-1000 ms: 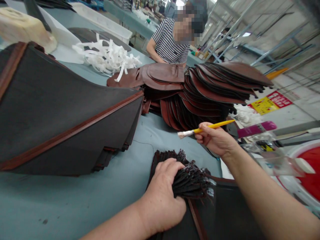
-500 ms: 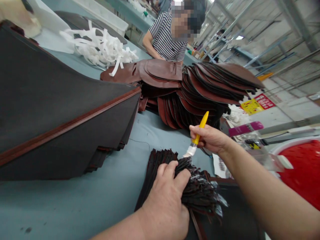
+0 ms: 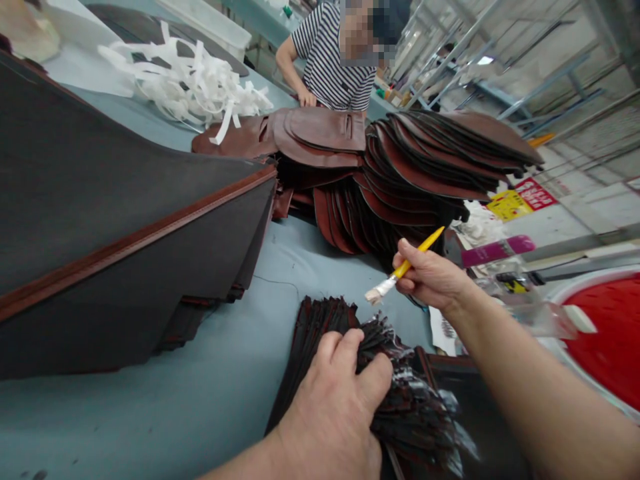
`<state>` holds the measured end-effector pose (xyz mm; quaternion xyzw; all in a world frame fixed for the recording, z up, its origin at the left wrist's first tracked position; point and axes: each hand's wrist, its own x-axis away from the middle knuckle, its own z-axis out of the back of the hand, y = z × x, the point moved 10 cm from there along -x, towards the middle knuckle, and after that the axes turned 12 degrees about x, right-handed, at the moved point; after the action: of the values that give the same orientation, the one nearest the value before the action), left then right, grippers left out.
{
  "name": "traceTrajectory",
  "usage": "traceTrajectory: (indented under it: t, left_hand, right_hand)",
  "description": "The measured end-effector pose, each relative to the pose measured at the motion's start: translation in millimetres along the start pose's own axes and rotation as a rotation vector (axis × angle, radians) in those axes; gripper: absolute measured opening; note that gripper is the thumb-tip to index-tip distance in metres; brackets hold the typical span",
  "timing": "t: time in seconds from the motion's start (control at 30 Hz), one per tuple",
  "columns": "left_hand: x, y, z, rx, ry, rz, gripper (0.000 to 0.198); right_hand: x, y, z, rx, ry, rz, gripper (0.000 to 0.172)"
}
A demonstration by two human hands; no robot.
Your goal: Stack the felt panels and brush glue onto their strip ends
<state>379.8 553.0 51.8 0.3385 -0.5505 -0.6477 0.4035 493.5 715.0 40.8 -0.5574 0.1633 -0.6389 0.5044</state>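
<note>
My right hand [image 3: 430, 273] is closed around the yellow handle of a paintbrush [image 3: 417, 250]. White paste coats the brush's bristles, which hang just above the far edge of a stack of dark leather pieces [image 3: 305, 340]. On top of that stack my left hand [image 3: 335, 393] rests with its fingers spread, touching the pieces. The stack's edges are fanned out and streaked with white to the right of the left hand. Part of the stack is hidden under my left hand and wrist.
Large dark panels with brown trim [image 3: 150, 247] lie on the blue-grey table [image 3: 210, 400]. Behind are brown leather pieces [image 3: 425, 153] in piles and white strips [image 3: 195, 80]. A red-topped tub [image 3: 607, 333] and clear bottle [image 3: 555, 320] stand right. A person in stripes [image 3: 330, 60] is opposite.
My right hand has drawn the brush up off the leather edges and tilted it flatter. My left hand stays on the stack, its fingers slightly shifted. More white shows on the fanned edges.
</note>
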Motion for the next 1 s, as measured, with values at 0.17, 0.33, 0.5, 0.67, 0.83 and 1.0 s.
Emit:
traceTrajectory:
  t: [0.17, 0.33, 0.5, 0.67, 0.83, 1.0]
  left_hand:
    - [-1.9, 0.4, -4.0, -0.001, -0.051, 0.009, 0.072]
    - [-2.4, -1.5, 3.7, 0.058, 0.040, 0.001, 0.074]
    - [-6.4, -9.1, 7.8, 0.159, 0.092, 0.043, 0.072]
    - [-7.3, -19.6, 6.7, 0.276, 0.066, 0.165, 0.064]
    - [-5.5, -20.8, 5.5, 0.339, 0.043, 0.145, 0.065]
    - [-4.9, -22.8, 2.7, 0.331, 0.066, 0.082, 0.071]
  right_hand:
    - [-12.7, 34.9, -25.0, 0.076, -0.037, -0.117, 0.048]
    - [-17.6, 31.4, -7.9, 0.026, 0.204, -0.014, 0.045]
    - [-14.5, 26.4, -7.5, 0.012, 0.155, 0.024, 0.049]
    - [-21.4, 32.6, -14.7, 0.024, 0.152, 0.047, 0.050]
    - [-18.9, 21.0, 13.2, -0.086, 0.282, 0.162, 0.043]
    - [-3.4, 23.3, -8.9, 0.073, 0.058, 0.247, 0.039]
